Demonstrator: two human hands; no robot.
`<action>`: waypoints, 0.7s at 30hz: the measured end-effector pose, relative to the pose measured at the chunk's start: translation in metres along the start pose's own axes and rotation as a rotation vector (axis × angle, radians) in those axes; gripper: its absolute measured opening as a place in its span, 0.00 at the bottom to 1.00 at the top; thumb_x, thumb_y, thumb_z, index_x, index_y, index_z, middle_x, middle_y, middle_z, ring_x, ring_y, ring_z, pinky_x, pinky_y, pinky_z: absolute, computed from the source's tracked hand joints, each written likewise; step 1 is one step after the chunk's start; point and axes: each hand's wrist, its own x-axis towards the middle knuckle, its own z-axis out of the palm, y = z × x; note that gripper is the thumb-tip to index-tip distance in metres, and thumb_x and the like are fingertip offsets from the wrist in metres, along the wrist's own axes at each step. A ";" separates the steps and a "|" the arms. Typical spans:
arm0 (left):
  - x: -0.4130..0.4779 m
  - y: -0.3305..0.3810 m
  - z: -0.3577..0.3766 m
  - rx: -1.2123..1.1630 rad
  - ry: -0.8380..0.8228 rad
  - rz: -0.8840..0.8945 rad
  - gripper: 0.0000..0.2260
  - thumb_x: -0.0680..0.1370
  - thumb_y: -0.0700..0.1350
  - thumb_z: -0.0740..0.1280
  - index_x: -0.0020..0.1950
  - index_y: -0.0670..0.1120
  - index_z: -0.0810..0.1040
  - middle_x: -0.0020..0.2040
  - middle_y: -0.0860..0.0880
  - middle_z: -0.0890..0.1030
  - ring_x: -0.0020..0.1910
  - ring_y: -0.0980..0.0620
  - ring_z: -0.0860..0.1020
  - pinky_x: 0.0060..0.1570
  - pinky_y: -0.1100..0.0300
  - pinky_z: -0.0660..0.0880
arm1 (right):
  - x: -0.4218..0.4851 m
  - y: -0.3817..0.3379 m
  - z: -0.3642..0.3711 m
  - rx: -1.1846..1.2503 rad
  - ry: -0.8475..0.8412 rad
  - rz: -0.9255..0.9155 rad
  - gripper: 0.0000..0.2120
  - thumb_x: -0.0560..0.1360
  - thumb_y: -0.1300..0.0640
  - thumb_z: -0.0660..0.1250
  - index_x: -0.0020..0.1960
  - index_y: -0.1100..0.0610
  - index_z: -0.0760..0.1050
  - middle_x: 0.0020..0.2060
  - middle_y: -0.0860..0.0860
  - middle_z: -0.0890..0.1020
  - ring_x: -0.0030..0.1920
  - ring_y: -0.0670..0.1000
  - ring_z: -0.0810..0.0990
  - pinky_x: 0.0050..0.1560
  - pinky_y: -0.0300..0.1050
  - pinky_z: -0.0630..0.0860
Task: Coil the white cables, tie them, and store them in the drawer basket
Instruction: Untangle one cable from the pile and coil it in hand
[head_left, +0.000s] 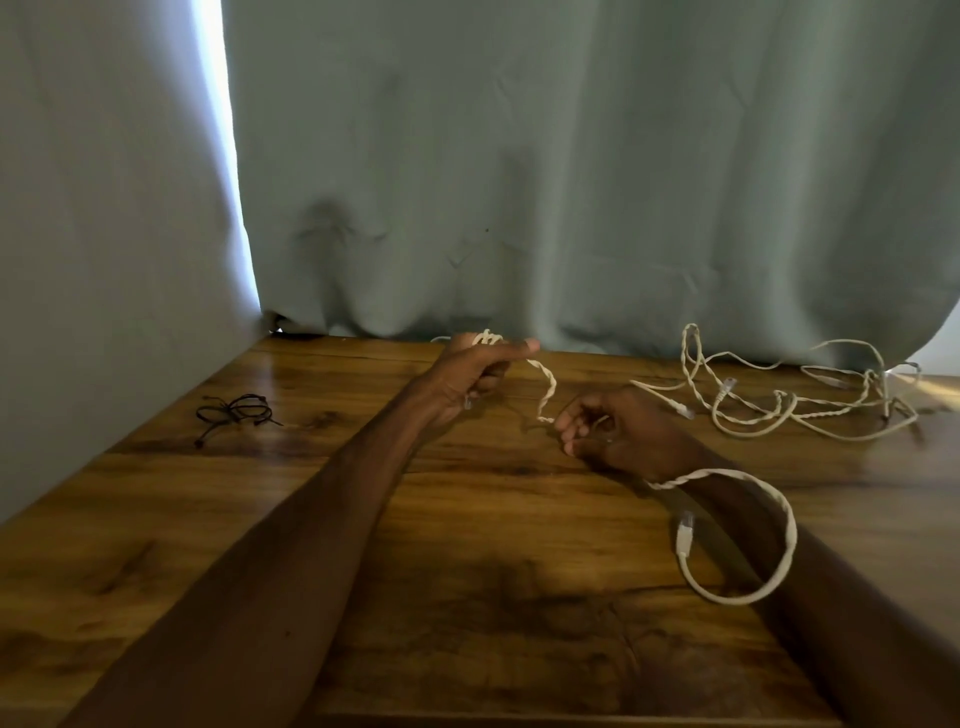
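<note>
White cable (737, 603) — left hand (467, 374), right hand (623, 431) grip it.

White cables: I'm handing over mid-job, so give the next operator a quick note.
Left hand grips the first loops of one white cable.
Right hand curls round the same cable; its tail loops back over that wrist.
The other white cables lie tangled on the table, far right; a black cord lies far left.
Done: coiling barely begun.
Left: finish the coil, tie, repeat, store. The drawer basket is not in view.

a home (curtain (571, 182), wooden table (467, 519))
</note>
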 end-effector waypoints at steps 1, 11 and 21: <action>-0.002 0.000 0.001 0.027 -0.023 0.004 0.17 0.76 0.47 0.76 0.28 0.50 0.78 0.26 0.53 0.66 0.24 0.56 0.60 0.24 0.63 0.58 | 0.001 0.002 -0.001 0.010 0.007 0.015 0.10 0.73 0.65 0.76 0.50 0.52 0.85 0.42 0.45 0.87 0.43 0.42 0.85 0.44 0.34 0.79; 0.017 -0.017 -0.009 0.072 0.435 0.038 0.17 0.66 0.48 0.84 0.47 0.39 0.86 0.41 0.46 0.88 0.42 0.49 0.87 0.49 0.52 0.84 | 0.001 0.017 -0.028 0.629 -0.051 0.122 0.13 0.75 0.67 0.71 0.59 0.65 0.82 0.56 0.64 0.85 0.54 0.59 0.86 0.54 0.48 0.83; 0.016 -0.018 0.000 0.029 0.458 0.027 0.15 0.68 0.44 0.83 0.48 0.38 0.85 0.41 0.41 0.88 0.42 0.42 0.87 0.51 0.47 0.85 | 0.004 0.018 -0.032 -0.113 0.630 0.072 0.23 0.70 0.75 0.60 0.57 0.57 0.85 0.51 0.51 0.87 0.53 0.48 0.86 0.61 0.51 0.81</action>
